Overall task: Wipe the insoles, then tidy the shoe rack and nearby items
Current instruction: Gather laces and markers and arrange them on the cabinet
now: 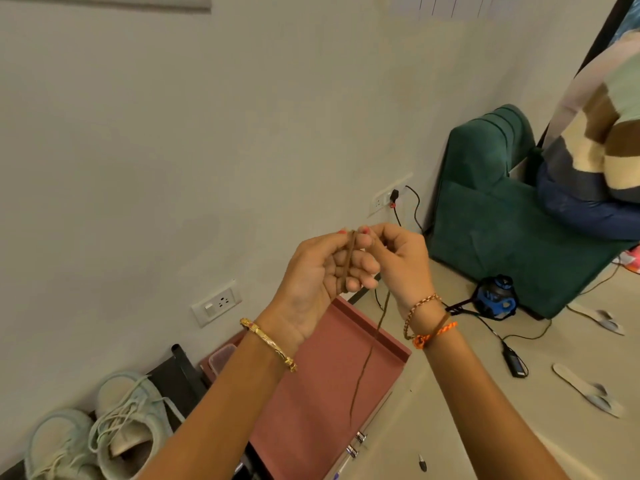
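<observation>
Above the pink cabinet [322,393], left hand [322,271] and right hand [398,261] both pinching thin brown shoelace [367,368].

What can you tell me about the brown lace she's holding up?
The brown lace is a thin, cord-like strand, seemingly a shoelace. Part is wound around the left hand's fingers, the right hand pinches it beside them, and a long loose tail hangs down in front of the pink cabinet.

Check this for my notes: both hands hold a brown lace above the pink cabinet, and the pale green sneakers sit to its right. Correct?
Not quite. The head view shows both the left hand and right hand holding the brown lace above the pink cabinet, but the pale green sneakers sit to its left.
</observation>
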